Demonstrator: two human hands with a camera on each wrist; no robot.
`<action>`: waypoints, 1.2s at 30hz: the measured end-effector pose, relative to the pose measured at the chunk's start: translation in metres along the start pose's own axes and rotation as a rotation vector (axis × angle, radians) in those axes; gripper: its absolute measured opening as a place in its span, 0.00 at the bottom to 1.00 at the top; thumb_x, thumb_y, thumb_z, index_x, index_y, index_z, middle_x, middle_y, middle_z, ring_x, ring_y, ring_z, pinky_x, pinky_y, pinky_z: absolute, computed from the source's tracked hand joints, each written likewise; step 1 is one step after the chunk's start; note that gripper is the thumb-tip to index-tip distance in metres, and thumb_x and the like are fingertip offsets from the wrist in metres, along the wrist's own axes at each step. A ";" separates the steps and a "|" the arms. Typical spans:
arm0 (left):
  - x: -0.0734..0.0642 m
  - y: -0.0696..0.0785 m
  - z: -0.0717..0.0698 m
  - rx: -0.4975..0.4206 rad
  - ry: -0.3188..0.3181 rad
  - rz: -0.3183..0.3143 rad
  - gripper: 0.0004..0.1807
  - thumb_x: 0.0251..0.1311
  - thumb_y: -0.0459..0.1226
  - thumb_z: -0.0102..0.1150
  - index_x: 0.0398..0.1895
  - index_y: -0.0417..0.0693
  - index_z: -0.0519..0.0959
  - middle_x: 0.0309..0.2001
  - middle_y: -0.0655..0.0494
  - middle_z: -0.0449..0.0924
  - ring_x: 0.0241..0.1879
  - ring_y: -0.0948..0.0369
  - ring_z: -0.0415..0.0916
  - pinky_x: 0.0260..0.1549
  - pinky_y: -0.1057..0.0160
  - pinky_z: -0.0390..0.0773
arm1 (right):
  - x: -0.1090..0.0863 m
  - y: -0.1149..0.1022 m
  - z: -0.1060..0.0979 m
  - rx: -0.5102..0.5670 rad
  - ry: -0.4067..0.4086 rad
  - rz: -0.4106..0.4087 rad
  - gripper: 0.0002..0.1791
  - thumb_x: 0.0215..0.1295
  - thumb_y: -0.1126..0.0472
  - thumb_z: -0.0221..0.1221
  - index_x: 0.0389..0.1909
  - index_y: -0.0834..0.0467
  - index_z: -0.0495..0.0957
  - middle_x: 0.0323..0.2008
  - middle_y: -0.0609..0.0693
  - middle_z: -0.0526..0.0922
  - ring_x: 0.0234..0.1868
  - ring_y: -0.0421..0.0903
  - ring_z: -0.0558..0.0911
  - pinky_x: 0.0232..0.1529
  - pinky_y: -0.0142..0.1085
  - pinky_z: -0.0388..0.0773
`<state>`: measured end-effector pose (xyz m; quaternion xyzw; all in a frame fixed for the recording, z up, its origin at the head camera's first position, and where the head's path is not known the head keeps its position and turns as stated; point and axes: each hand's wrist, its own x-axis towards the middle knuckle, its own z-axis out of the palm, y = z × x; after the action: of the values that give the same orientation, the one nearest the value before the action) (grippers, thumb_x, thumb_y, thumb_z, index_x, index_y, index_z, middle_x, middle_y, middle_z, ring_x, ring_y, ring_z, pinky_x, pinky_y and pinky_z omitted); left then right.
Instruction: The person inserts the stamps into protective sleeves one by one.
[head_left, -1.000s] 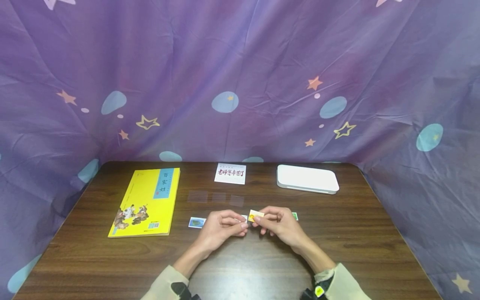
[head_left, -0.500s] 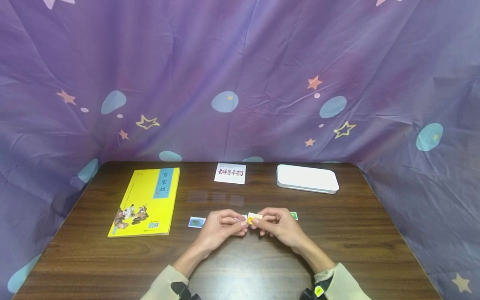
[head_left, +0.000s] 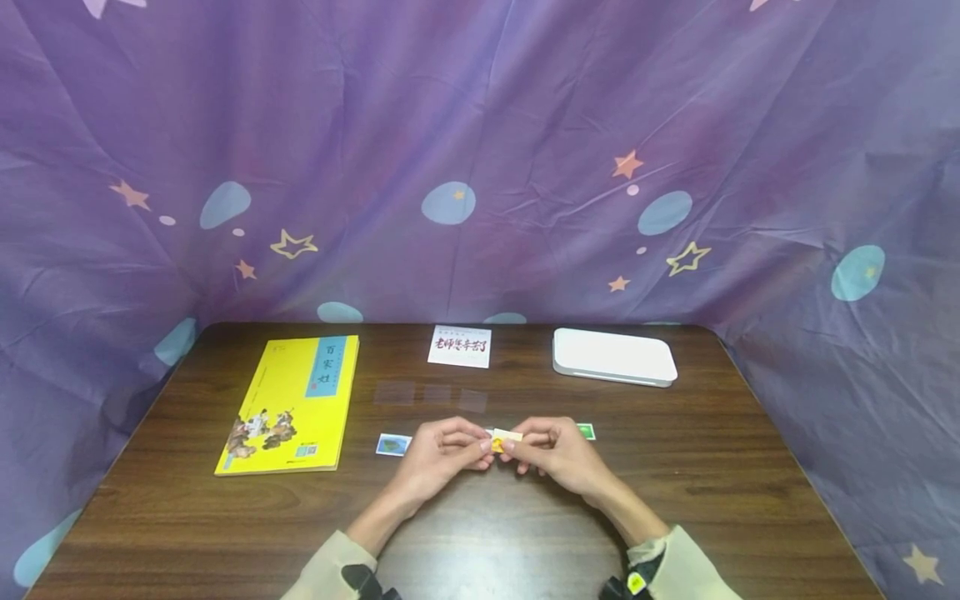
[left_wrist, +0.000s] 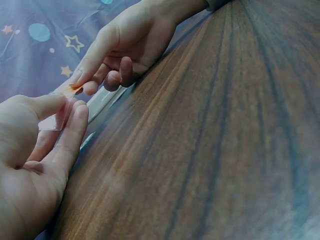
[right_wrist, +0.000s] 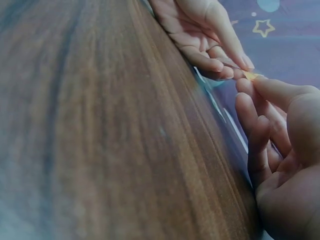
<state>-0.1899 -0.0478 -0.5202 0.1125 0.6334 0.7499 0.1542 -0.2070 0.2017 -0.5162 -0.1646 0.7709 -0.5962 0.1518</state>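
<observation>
Between thumb and fingers, my left hand (head_left: 442, 457) pinches a small clear plastic sleeve (left_wrist: 52, 122), best seen in the left wrist view. My right hand (head_left: 564, 457) holds a yellow-and-white stamp (head_left: 508, 436) by its edge. Fingertips of both hands nearly meet over the table, and the stamp's left end overlaps the sleeve's opening. In the right wrist view the stamp's yellow corner (right_wrist: 251, 75) shows between the two thumbs. A blue stamp (head_left: 392, 445) lies left of my left hand. A green stamp (head_left: 587, 432) is partly covered behind my right hand.
Several clear sleeves (head_left: 394, 392) lie in a row beyond my hands. Behind them is a white card (head_left: 459, 346) with red writing. A yellow book (head_left: 288, 408) lies at left, a flat white case (head_left: 615, 357) at back right. A purple curtain (head_left: 525, 250) hangs behind the table.
My right hand has moved slightly left and toward me with the yellow stamp, bringing it up against the left fingertips. The left hand stays almost still.
</observation>
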 end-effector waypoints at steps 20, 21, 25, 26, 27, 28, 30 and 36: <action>0.001 -0.002 0.001 0.029 0.017 -0.004 0.15 0.76 0.35 0.64 0.54 0.29 0.83 0.47 0.32 0.91 0.43 0.47 0.93 0.49 0.55 0.96 | 0.000 0.001 0.001 -0.033 0.012 -0.016 0.10 0.71 0.54 0.73 0.45 0.55 0.91 0.38 0.53 0.95 0.26 0.41 0.87 0.17 0.28 0.80; 0.001 -0.003 0.001 0.030 0.019 -0.005 0.15 0.76 0.35 0.64 0.54 0.29 0.83 0.47 0.32 0.91 0.43 0.47 0.94 0.49 0.55 0.96 | 0.000 0.002 0.001 -0.034 0.012 -0.016 0.10 0.71 0.54 0.73 0.46 0.55 0.91 0.38 0.53 0.95 0.26 0.41 0.87 0.17 0.28 0.79; 0.001 -0.003 0.001 0.042 0.021 -0.005 0.15 0.76 0.35 0.65 0.55 0.29 0.83 0.48 0.33 0.91 0.42 0.49 0.94 0.49 0.56 0.95 | -0.001 0.001 0.001 -0.042 0.014 -0.013 0.09 0.71 0.54 0.73 0.45 0.55 0.91 0.37 0.54 0.95 0.25 0.41 0.87 0.15 0.27 0.78; 0.001 -0.003 0.001 0.045 0.020 -0.004 0.15 0.76 0.35 0.65 0.55 0.29 0.83 0.48 0.32 0.90 0.42 0.49 0.93 0.50 0.57 0.95 | -0.001 0.001 0.001 -0.042 0.014 -0.012 0.09 0.71 0.54 0.73 0.44 0.55 0.91 0.37 0.54 0.95 0.25 0.41 0.87 0.15 0.27 0.77; 0.001 -0.003 0.001 0.048 0.017 -0.001 0.15 0.76 0.35 0.65 0.55 0.29 0.83 0.48 0.32 0.90 0.42 0.49 0.93 0.50 0.57 0.95 | -0.001 0.001 0.001 -0.043 0.014 -0.011 0.09 0.71 0.53 0.73 0.44 0.55 0.91 0.37 0.54 0.95 0.25 0.40 0.87 0.15 0.27 0.77; 0.001 -0.003 0.001 0.049 0.015 0.002 0.15 0.76 0.35 0.65 0.55 0.29 0.83 0.48 0.32 0.90 0.42 0.49 0.93 0.50 0.57 0.95 | -0.001 0.000 0.001 -0.046 0.012 -0.010 0.10 0.71 0.53 0.73 0.43 0.55 0.91 0.37 0.54 0.95 0.25 0.41 0.87 0.15 0.27 0.77; 0.001 -0.004 0.001 0.050 0.010 0.009 0.15 0.76 0.35 0.65 0.55 0.29 0.83 0.48 0.32 0.90 0.44 0.48 0.93 0.50 0.56 0.95 | -0.001 0.000 0.001 -0.049 0.005 -0.009 0.09 0.70 0.53 0.73 0.43 0.55 0.91 0.37 0.54 0.95 0.25 0.41 0.87 0.15 0.26 0.77; 0.001 -0.004 0.001 0.056 0.006 0.013 0.15 0.75 0.35 0.66 0.55 0.29 0.83 0.47 0.32 0.90 0.46 0.45 0.93 0.51 0.55 0.95 | -0.001 0.001 0.001 -0.062 -0.006 0.004 0.09 0.70 0.53 0.73 0.43 0.55 0.91 0.36 0.53 0.95 0.26 0.41 0.88 0.16 0.25 0.76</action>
<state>-0.1900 -0.0459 -0.5241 0.1189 0.6536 0.7334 0.1442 -0.2058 0.2009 -0.5171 -0.1695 0.7889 -0.5713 0.1499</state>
